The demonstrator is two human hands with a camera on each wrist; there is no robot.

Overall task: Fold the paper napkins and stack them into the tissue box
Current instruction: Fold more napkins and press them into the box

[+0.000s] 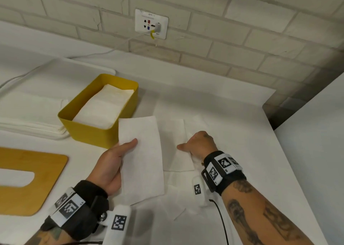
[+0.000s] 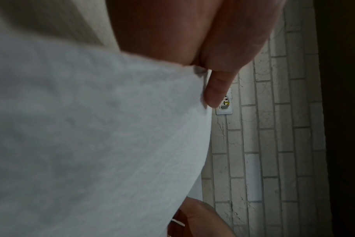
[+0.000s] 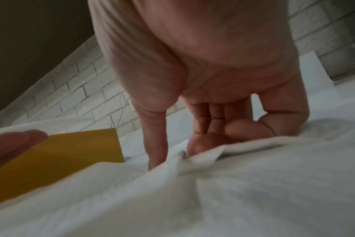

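Note:
My left hand (image 1: 130, 146) holds a folded white napkin (image 1: 141, 157) just above the table, thumb on top and fingers hidden under it. In the left wrist view the thumb (image 2: 215, 91) presses on that napkin (image 2: 91, 128). To its right, a second napkin (image 1: 176, 144) lies flat on the table. My right hand (image 1: 184, 148) pinches its near right edge, and the right wrist view shows curled fingers (image 3: 203, 144) gathering a raised fold (image 3: 192, 160). The yellow tissue box (image 1: 93, 135) stands just left of the held napkin, with folded napkins (image 1: 104, 107) stacked inside.
A stack of unfolded napkins (image 1: 31, 114) lies left of the box. The wooden lid (image 1: 37, 179) with a slot rests at the near left. A brick wall with a socket (image 1: 151, 24) and cable runs behind. The table edge (image 1: 290, 161) drops off at the right.

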